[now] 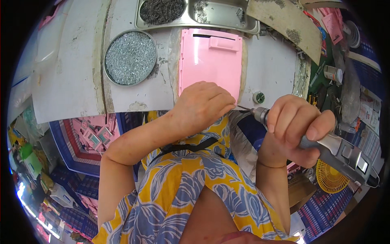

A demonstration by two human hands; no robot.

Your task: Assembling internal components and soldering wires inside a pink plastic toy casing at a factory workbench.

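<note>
My right hand (pixel 298 124) is wrapped round a grey electric screwdriver (pixel 339 152), its thin bit pointing left. At the tip of that bit, my left hand (pixel 207 101) is closed in a pinch over the near right corner of a pink plastic panel (pixel 211 69). Whatever its fingertips hold, if anything, is too small or hidden to make out. The panel lies flat at the table's near edge, with a slot and a raised block at its far end. Beneath my left hand, the panel's near edge is covered.
Left of the panel stands a round metal dish (pixel 130 57) of small silvery parts. A steel tray (pixel 189 20) with dark screws sits behind. A small green-topped round item (pixel 258 97) is right of the panel. A blue crate (pixel 67 156) holds pink parts below left.
</note>
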